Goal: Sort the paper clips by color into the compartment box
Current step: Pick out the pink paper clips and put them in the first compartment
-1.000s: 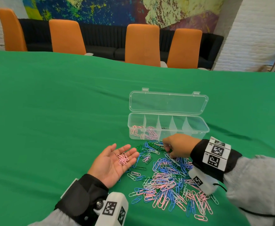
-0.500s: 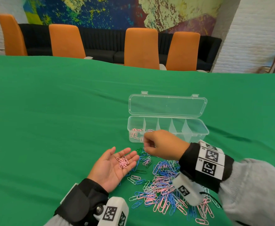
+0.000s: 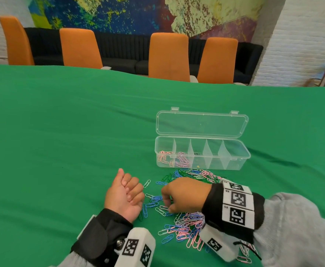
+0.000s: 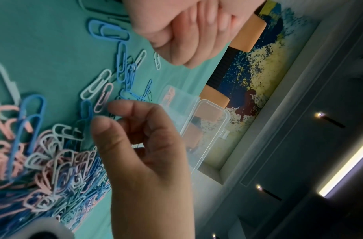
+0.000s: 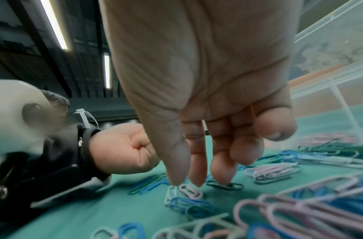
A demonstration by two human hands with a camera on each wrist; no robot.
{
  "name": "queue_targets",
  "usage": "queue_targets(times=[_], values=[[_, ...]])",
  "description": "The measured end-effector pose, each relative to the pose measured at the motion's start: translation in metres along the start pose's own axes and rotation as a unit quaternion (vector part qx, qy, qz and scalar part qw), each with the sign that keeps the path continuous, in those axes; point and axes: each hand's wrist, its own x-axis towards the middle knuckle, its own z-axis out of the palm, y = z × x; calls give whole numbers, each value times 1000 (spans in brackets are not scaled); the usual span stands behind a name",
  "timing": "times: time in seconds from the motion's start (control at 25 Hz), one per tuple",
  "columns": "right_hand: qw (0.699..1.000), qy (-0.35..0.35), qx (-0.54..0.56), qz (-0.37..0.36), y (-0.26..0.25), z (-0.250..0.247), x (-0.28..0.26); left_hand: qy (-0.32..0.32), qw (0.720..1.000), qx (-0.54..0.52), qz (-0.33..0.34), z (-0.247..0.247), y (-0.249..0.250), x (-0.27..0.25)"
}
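Your left hand [image 3: 124,196] lies palm-up on the green worktop [image 3: 61,132], toward its near edge, with its fingers [image 3: 133,186] curled in over the palm; whether anything sits inside that fist cannot be told from any view. Just to its right, your right hand [image 3: 185,194] hangs palm-down over the scattered paper clips [image 3: 184,224]. Its fingers [image 5: 194,163] point down, slightly apart, the tips at or just above a single pink clip [image 5: 190,191] that lies flat on the cloth beside a white clip [image 5: 170,194] and a blue clip [image 5: 184,204]. Nothing is pinched between those fingers and the thumb [image 5: 275,126], which stands off to the side.

The loose clips, pink, blue, white and green, spread from under your right wrist toward the compartment box [image 3: 202,153], which stands farther out on the worktop, beyond both hands. Its clear lid [image 3: 202,125] is open and tilted back. Pink clips lie in the leftmost compartment [image 3: 164,157] and in the one next to it [image 3: 182,159]; the remaining compartments show no clips from the head view. A few stray blue and white clips lie between your two hands.

Orange chairs [image 3: 169,56] stand along the far edge of the worktop.
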Motion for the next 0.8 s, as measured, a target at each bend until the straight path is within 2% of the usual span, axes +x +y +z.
queue_targets(times=[0.12, 0.36, 0.48, 0.56, 0.6, 0.72, 0.8], values=[[999, 35, 18, 28, 11, -8, -6, 15, 1000, 0, -12, -1, -1, 4], [987, 79, 119, 77, 47, -19, -57, -16, 997, -23, -74, -1, -4, 6], [954, 138, 252, 83, 78, -13, -95, -37, 995, -21, -85, 5, 5, -1], [899, 204, 377, 86, 99, -7, -123, -77, 994, 3, -76, 17, 14, -2], [859, 248, 436, 100, 110, -3, -135, -86, 994, 29, -62, 29, 19, -1], [710, 343, 599, 141, 151, 17, -153, -63, 990, 129, 5, 76, 24, 12], [589, 357, 715, 124, 173, 28, -153, -53, 979, 189, 52, 108, 22, 31]])
